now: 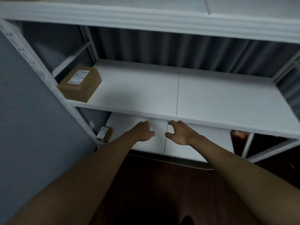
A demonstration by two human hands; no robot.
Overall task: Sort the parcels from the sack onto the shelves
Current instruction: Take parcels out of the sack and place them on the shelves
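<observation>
A white metal shelf unit fills the view. Its middle shelf (186,95) carries a brown cardboard parcel (80,83) with a white label at the far left. A smaller brown parcel (104,134) with a white label stands at the left end of the lower shelf (211,143). My left hand (143,131) and my right hand (178,133) reach out side by side over the lower shelf, just under the middle shelf's front edge. Both hold nothing and their fingers are loosely curled. No sack is in view.
A grey wall (32,119) stands close on the left. Dark corrugated sheeting (178,49) backs the shelves. An upper shelf (146,15) runs across the top. The floor (154,184) below is dark wood. Something orange and dark (238,133) shows at the right under the middle shelf.
</observation>
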